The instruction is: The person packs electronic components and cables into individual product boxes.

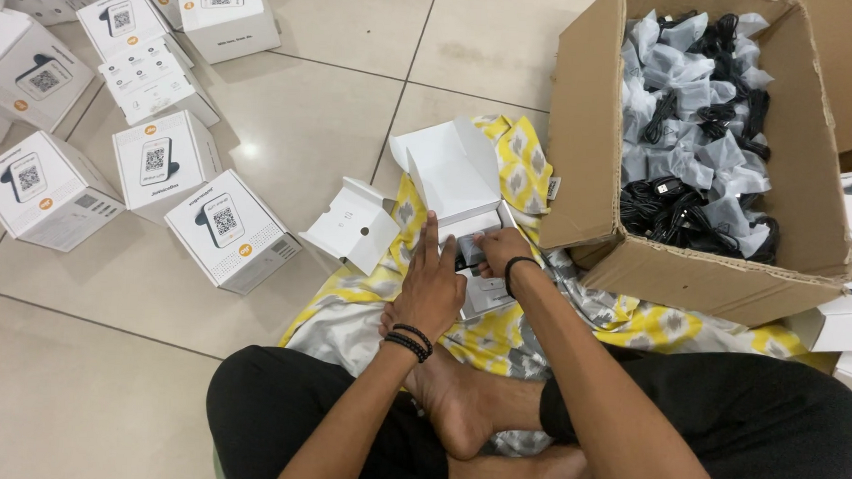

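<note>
- Left hand is lying flat, fingers spread and holding nothing, steadying the open white box just ahead of its fingertips
- Right hand is curling around something dark, probably a device, pressing it into the box; the grip is partly hidden
- Carton of bagged cables is crowding the right fingers; closed boxes are sitting well left

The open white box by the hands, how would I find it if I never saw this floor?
Start at the big cardboard box full of bagged black cables. Left of it, on the yellow and grey cloth, sits the open white box, both hands at it. Unlike the closed printed boxes further left, its lid stands up.
</note>
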